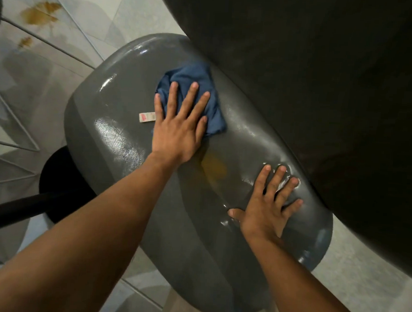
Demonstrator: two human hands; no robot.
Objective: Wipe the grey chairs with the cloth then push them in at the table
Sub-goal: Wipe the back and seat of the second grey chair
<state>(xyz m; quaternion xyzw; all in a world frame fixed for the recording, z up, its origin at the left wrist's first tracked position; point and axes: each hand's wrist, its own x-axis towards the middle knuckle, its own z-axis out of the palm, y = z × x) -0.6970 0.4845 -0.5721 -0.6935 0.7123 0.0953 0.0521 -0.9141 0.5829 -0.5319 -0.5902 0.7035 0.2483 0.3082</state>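
Reaching in from the near edge, two bare forearms extend over a grey chair [120,137] seen from above. Right hand [268,204]: fingers spread and straight, palm flat on the glossy seat at its right side, holding nothing. Left hand [178,125]: farther in, fingers splayed and straight, pressing a crumpled blue cloth [214,118] down onto the seat near its far edge. White care label [147,117]: lies on the seat, just left of the left hand. Seat surface: shiny, with light patches and a faint yellowish mark between the two hands. Black chair leg [18,208]: runs out to the left beneath the seat, over a pale patterned tile floor [63,41]. Dark round counter [323,90]: fills the far right, its rim overhanging the seat's far edge.
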